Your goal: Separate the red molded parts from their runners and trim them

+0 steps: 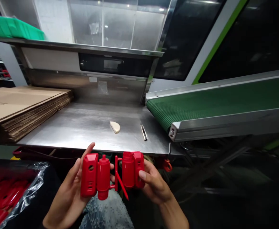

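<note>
Red plastic molded parts (103,178), joined by a thin frame with a slanting rod, are held up in front of the metal table's edge. My left hand (70,187) supports the left end from behind and below, index finger stretched upward. On the right end, my right hand (155,183) has its thumb in front and its fingers mostly hidden behind. Beyond them on the metal table (82,127) lie a cream half-round piece (115,127) and a slim cutter (143,132).
Stacked flat cardboard (34,111) covers the table's left side. A green conveyor belt (213,101) slopes up at the right. At lower left, a plastic-lined bin (38,178) holds red parts. A green crate (15,28) sits on the shelf (94,49).
</note>
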A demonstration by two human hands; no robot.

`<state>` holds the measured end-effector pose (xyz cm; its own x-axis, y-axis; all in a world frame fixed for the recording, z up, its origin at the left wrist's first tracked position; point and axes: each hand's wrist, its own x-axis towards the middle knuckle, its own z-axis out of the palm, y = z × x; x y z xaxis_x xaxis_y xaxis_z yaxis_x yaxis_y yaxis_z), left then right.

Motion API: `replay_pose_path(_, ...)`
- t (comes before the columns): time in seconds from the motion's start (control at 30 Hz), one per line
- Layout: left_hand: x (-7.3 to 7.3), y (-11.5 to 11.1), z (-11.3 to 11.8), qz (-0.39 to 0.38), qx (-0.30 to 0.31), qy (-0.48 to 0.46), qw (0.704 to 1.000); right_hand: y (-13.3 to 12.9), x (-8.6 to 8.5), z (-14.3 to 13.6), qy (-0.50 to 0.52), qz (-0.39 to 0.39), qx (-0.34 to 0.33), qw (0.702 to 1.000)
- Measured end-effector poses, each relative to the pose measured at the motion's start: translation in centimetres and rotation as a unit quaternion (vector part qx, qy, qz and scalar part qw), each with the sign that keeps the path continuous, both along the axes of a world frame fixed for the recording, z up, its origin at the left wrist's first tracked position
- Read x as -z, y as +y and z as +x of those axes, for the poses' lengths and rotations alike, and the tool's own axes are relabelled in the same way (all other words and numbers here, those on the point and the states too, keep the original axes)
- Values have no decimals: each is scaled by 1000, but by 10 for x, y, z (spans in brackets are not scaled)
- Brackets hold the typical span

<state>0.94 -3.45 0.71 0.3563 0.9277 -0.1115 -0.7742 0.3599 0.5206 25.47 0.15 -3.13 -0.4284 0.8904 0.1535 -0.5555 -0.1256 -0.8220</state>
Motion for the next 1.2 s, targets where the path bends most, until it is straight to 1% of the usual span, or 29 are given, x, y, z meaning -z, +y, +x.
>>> replay_pose_path(0.07,5,-4,-2,9,-11,31,999,1,3,4,-24,20,2,1000)
replay_pose_path(0.2,18,-10,-7,74,-20,128,989,3,5,9,-59,42,-1,997)
replay_pose_path(0.27,21,-10,-9,100,-17,156,982,3,5,10,-77,51,1,996)
replay_pose_path(0.33,21,-8,-10,139,-7,166,976,4,3,11,-97,57,2,994)
replay_pose_path(0.43,16,-4,-11,223,23,161,961,4,3,13,-124,57,-4,991)
replay_pose_path(0.5,13,-2,-12,254,48,171,951,4,6,15,-134,53,-8,989)
replay_pose_path(0.53,13,-1,-12,257,63,177,948,3,7,16,-136,50,-9,989)
replay_pose_path(0.6,13,-1,-12,244,94,173,949,2,10,18,-136,43,-11,990)
replay_pose_path(0.67,13,-1,-11,214,113,151,958,2,12,19,-135,38,-18,990)
replay_pose_path(0.73,12,-1,-9,170,117,133,969,2,12,17,-130,30,-31,991)
replay_pose_path(0.83,8,1,-7,93,126,111,981,2,9,9,-114,-15,-59,992)
replay_pose_path(0.87,7,3,-7,70,126,99,985,0,6,6,-130,-24,-58,990)
replay_pose_path(0.9,7,4,-7,48,128,84,987,-3,3,3,-164,-6,-41,986)
replay_pose_path(0.93,7,6,-8,27,129,69,989,-7,-1,-1,-216,50,-4,975)
replay_pose_path(0.97,9,8,-9,6,131,51,990,-12,-6,-3,-284,138,55,947)
replay_pose_path(1.0,11,10,-11,-16,138,33,990,-17,-11,-5,-351,244,128,895)
replay_pose_path(1.03,14,11,-12,-37,148,17,988,-21,-17,-6,-405,345,203,822)
replay_pose_path(1.07,17,12,-14,-58,158,3,986,-24,-22,-6,-441,422,272,744)
replay_pose_path(1.1,20,13,-15,-77,161,-8,984,-25,-27,-4,-462,468,329,678)
replay_pose_path(1.13,23,13,-16,-92,153,-14,984,-22,-32,-2,-471,484,366,640)
replay_pose_path(1.17,25,13,-16,-105,135,-12,985,-14,-37,0,-462,466,386,648)
replay_pose_path(1.2,26,13,-16,-112,107,-4,988,-3,-40,3,-444,419,395,687)
